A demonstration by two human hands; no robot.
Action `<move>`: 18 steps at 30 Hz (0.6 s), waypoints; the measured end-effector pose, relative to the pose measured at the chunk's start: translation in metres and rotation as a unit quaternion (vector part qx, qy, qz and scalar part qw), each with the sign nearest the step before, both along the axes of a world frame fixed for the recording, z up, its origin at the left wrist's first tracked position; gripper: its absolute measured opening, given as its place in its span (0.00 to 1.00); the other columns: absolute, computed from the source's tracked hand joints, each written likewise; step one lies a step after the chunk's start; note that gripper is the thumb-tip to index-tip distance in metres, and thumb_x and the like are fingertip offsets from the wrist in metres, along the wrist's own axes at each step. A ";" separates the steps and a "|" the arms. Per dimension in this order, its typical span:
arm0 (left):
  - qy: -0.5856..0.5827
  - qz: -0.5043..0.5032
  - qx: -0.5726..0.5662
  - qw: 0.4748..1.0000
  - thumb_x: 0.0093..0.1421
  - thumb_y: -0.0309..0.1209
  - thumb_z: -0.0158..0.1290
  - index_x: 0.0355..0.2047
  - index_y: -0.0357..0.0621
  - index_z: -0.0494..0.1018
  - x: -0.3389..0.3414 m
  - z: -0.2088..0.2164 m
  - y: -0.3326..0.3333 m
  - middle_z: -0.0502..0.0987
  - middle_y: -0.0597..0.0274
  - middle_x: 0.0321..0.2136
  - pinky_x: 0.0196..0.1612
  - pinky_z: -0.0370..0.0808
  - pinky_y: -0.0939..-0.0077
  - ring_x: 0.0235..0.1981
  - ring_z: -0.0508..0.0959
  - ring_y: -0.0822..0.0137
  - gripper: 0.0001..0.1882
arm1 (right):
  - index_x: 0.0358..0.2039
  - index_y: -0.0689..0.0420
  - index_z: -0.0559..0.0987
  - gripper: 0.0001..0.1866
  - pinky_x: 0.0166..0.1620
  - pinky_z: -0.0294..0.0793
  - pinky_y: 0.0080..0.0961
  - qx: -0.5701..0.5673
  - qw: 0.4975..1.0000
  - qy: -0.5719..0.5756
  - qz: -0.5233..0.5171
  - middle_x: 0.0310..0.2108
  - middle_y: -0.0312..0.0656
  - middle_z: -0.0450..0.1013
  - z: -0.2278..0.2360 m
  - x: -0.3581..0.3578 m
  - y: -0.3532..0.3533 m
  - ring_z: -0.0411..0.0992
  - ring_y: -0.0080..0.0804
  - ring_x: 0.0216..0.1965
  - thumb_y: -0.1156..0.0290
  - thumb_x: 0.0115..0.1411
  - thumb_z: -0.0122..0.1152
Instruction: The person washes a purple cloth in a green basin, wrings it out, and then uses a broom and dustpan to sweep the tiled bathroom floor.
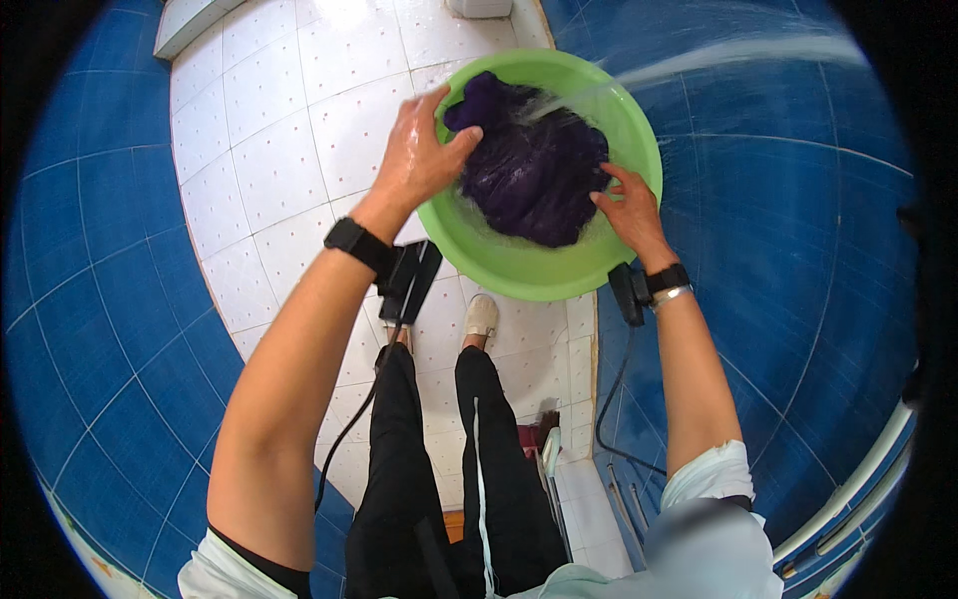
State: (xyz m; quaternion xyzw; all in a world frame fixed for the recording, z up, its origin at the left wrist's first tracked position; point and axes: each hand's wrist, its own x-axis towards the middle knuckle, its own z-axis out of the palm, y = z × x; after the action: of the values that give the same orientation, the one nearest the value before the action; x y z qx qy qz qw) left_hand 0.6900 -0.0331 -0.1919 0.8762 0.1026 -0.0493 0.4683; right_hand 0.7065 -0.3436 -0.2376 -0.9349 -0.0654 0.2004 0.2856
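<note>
A dark purple wet cloth (pixel 534 185) lies bunched in a light green round basin (pixel 519 280). My left hand (pixel 424 150) is at the basin's left rim, its thumb stretched over the cloth's edge and its fingers apart. On the right side, my right hand (pixel 634 212) reaches inside the rim. Its thumb and fingers are spread at the cloth's right edge, seeming to touch it. A stream of water (pixel 718 58) comes from the upper right and strikes the top of the cloth. What kind of garment or fabric it is cannot be made out.
White speckled floor tiles (pixel 269 140) lie under the basin, with blue wall tiles (pixel 100 260) on both sides. Black devices with cables (pixel 409 283) are strapped to my wrists. White rails (pixel 848 489) stand at lower right, and a dark red object (pixel 539 431) is behind my feet.
</note>
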 end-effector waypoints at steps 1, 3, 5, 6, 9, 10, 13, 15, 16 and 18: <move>0.066 0.015 -0.063 0.996 0.52 0.40 0.57 0.56 0.32 0.62 -0.009 -0.006 -0.003 0.67 0.37 0.51 0.53 0.69 0.63 0.51 0.71 0.47 0.34 | 0.55 0.57 0.69 0.31 0.47 0.72 0.32 -0.009 0.998 0.039 -0.052 0.46 0.53 0.71 -0.011 0.006 0.006 0.72 0.40 0.45 0.63 0.51 0.66; 0.129 0.049 -0.159 0.978 0.55 0.38 0.56 0.55 0.28 0.62 -0.029 -0.016 -0.012 0.69 0.39 0.50 0.51 0.70 0.67 0.48 0.74 0.51 0.33 | 0.55 0.57 0.69 0.32 0.49 0.70 0.33 -0.001 0.989 0.074 -0.126 0.45 0.55 0.71 -0.029 0.020 0.027 0.71 0.42 0.46 0.61 0.50 0.67; 0.168 0.069 -0.202 0.962 0.56 0.37 0.55 0.54 0.27 0.62 -0.046 -0.023 -0.021 0.69 0.41 0.51 0.50 0.70 0.70 0.48 0.74 0.56 0.31 | 0.54 0.56 0.70 0.32 0.47 0.71 0.35 -0.012 0.983 -0.110 -0.146 0.43 0.54 0.72 -0.053 0.015 0.068 0.72 0.45 0.44 0.59 0.49 0.67; 0.187 0.078 -0.216 0.955 0.57 0.37 0.55 0.54 0.27 0.62 -0.052 -0.025 -0.024 0.69 0.41 0.51 0.50 0.70 0.71 0.49 0.74 0.58 0.31 | 0.54 0.56 0.70 0.33 0.46 0.71 0.36 -0.025 0.971 -0.175 -0.163 0.42 0.54 0.72 -0.062 0.007 0.085 0.72 0.46 0.43 0.57 0.49 0.67; 0.195 0.077 -0.251 0.945 0.57 0.37 0.55 0.53 0.27 0.64 -0.072 -0.025 -0.030 0.71 0.43 0.49 0.49 0.70 0.72 0.48 0.74 0.59 0.29 | 0.49 0.57 0.72 0.28 0.46 0.71 0.41 -0.008 0.998 -0.029 0.058 0.43 0.53 0.73 -0.076 -0.042 0.115 0.71 0.52 0.44 0.56 0.51 0.63; 0.228 0.084 -0.285 0.927 0.58 0.37 0.55 0.54 0.28 0.63 -0.076 -0.023 -0.030 0.70 0.46 0.49 0.50 0.69 0.72 0.49 0.73 0.60 0.29 | 0.48 0.57 0.73 0.25 0.47 0.70 0.43 -0.011 0.988 0.083 0.126 0.43 0.52 0.73 -0.073 -0.053 0.116 0.71 0.52 0.44 0.58 0.52 0.62; 0.307 0.131 -0.422 0.843 0.60 0.38 0.54 0.56 0.31 0.58 -0.090 -0.008 -0.028 0.66 0.49 0.51 0.54 0.69 0.67 0.50 0.71 0.60 0.31 | 0.41 0.57 0.76 0.18 0.42 0.72 0.43 -0.017 0.992 0.111 -0.065 0.38 0.52 0.74 -0.044 -0.067 0.102 0.71 0.56 0.40 0.61 0.52 0.61; 0.356 0.200 -0.514 0.754 0.59 0.40 0.54 0.58 0.30 0.54 -0.093 0.004 -0.030 0.63 0.46 0.52 0.55 0.69 0.62 0.51 0.69 0.56 0.35 | 0.37 0.61 0.76 0.15 0.37 0.73 0.34 0.081 0.990 0.074 -0.086 0.31 0.50 0.74 -0.004 -0.062 0.090 0.74 0.45 0.34 0.68 0.50 0.62; 0.391 0.241 -0.549 0.698 0.59 0.40 0.54 0.59 0.29 0.52 -0.092 0.010 -0.033 0.62 0.44 0.53 0.56 0.68 0.60 0.52 0.69 0.54 0.37 | 0.38 0.62 0.76 0.15 0.37 0.73 0.30 0.089 0.983 0.126 -0.102 0.32 0.48 0.74 0.021 -0.062 0.084 0.74 0.39 0.34 0.70 0.49 0.63; 0.435 0.290 -0.617 0.589 0.58 0.43 0.55 0.60 0.29 0.45 -0.086 0.019 -0.043 0.58 0.39 0.54 0.55 0.68 0.51 0.53 0.66 0.46 0.42 | 0.38 0.66 0.74 0.17 0.40 0.71 0.23 0.243 0.968 0.037 -0.051 0.39 0.44 0.70 0.076 -0.078 0.077 0.71 0.30 0.39 0.77 0.46 0.64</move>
State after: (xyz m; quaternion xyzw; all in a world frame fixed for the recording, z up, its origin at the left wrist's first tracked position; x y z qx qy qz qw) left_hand 0.6044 -0.0756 -0.1732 0.1756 0.4879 -0.3371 0.7858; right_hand 0.6284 -0.2670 -0.1620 -0.8314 -0.0537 0.1977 0.5165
